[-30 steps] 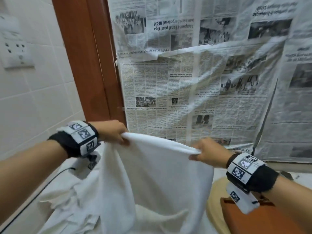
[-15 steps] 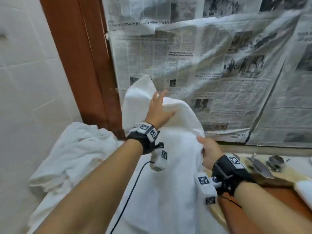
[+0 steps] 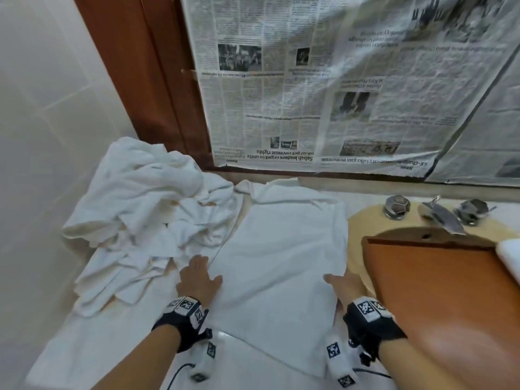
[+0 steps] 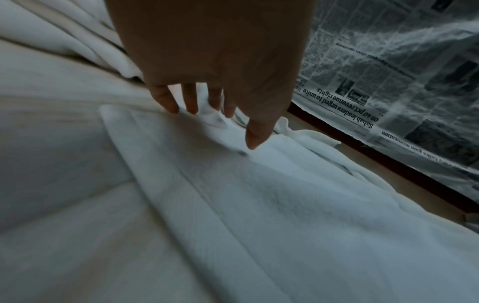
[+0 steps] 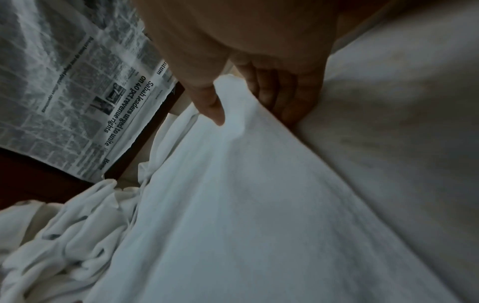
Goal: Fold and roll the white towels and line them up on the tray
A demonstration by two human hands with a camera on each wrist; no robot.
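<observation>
Your left hand (image 3: 199, 280): flat, fingers spread (palm down). Your right hand (image 3: 347, 285): thumb and fingers pinching.

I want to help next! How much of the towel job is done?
Not much yet. One towel lies spread flat, folded lengthwise by the look of it, not rolled. The left hand rests at its left edge; the right hand pinches its right edge. A crumpled pile still waits on the left. On the tray only one white bit shows at the picture's edge.
</observation>
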